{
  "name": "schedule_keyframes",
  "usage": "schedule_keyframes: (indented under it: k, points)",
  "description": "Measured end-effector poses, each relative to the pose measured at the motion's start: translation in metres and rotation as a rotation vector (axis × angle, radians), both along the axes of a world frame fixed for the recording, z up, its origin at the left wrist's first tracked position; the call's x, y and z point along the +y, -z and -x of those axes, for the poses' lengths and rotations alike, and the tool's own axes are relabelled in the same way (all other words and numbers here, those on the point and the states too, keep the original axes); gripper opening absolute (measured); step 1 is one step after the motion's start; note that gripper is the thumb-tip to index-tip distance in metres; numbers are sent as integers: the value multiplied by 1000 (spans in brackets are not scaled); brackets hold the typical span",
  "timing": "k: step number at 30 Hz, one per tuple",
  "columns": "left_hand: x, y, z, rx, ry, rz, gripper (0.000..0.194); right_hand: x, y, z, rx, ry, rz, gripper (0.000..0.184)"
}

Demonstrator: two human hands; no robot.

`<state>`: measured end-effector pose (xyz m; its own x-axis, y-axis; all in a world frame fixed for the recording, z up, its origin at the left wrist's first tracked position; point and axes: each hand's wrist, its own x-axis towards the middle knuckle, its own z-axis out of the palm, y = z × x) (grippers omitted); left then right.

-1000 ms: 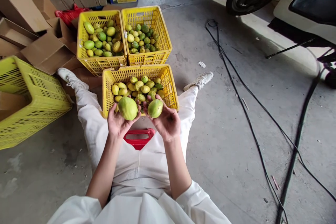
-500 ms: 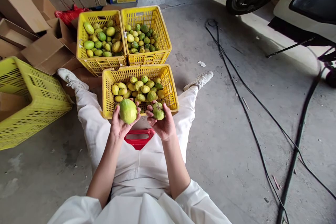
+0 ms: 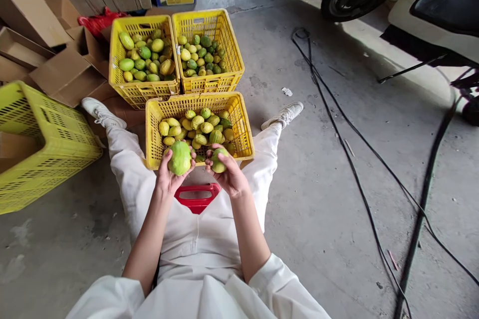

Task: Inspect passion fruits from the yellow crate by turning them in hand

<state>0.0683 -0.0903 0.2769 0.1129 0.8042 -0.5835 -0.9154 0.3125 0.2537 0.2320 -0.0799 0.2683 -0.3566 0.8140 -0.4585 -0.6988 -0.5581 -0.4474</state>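
Note:
Cupped in my left hand is a large, smooth yellow-green fruit, rather like a small papaya. My right hand has its fingers and thumb wrapped round a smaller green fruit. Both hands are raised side by side above the near rim of a yellow crate between my legs. Inside that crate lie many yellow and green fruits, apart from those I hold. Below my hands, between my thighs, a red plastic piece with a handle-like opening shows in part.
Behind the near crate stand two more fruit-filled yellow crates, a left one and a right one. A larger yellow-green crate and opened cardboard boxes are at left. Black cables cross the floor near a parked scooter.
Both fruits have turned in my hands and shifted slightly left. The brown-marked side of the smaller fruit no longer shows, as my right hand has rotated it.

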Motion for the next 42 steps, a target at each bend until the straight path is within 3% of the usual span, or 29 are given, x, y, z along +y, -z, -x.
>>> schedule_keyframes:
  k: [4,6,8,10,12,14,16,18,19,21,24,27,29,31,33,36,38,40,42]
  points:
    - [-12,29,5,35,-34,276,20,-7,41,9,-195,44,336,27]
    - [-26,41,9,40,-62,391,18,-4,56,12,-199,52,405,20]
    - [-42,51,15,59,-81,481,15,12,58,14,-171,31,423,16]
    - [-55,58,20,76,-80,525,11,46,43,16,-125,18,398,11]
    - [-62,63,25,81,-74,545,8,88,11,16,-61,44,302,10]
    - [-64,66,28,78,-75,553,7,127,-31,16,46,87,6,23]
    - [-62,68,29,70,-81,554,7,148,-69,16,45,120,-277,31]
    - [-58,67,29,58,-82,553,6,147,-85,17,-33,130,-474,33]
    - [-56,67,29,52,-80,554,5,138,-81,17,-86,130,-532,34]
    - [-55,67,29,46,-78,556,4,106,-52,18,-284,82,-483,43]
    - [-60,69,27,47,-66,586,7,41,20,15,-750,-42,-96,50]
    - [-67,73,22,62,-56,661,8,-17,73,5,-856,-117,42,40]
    - [-61,70,19,83,-73,695,8,-38,87,-7,-859,-179,64,33]
    - [-38,57,19,99,-108,668,10,-42,88,-19,-848,-199,39,34]
    - [0,29,25,97,-148,560,12,-36,84,-30,-845,-185,7,37]
    - [66,-37,45,99,-240,290,22,-25,79,-38,-849,-148,-26,41]
    - [95,-86,61,137,-305,-23,40,-25,78,-39,-840,-136,-39,42]
    - [106,-126,72,186,-310,-308,59,-32,80,-38,-825,-134,-36,43]
    - [101,-150,78,239,-307,-492,63,-41,83,-35,-810,-141,-17,44]
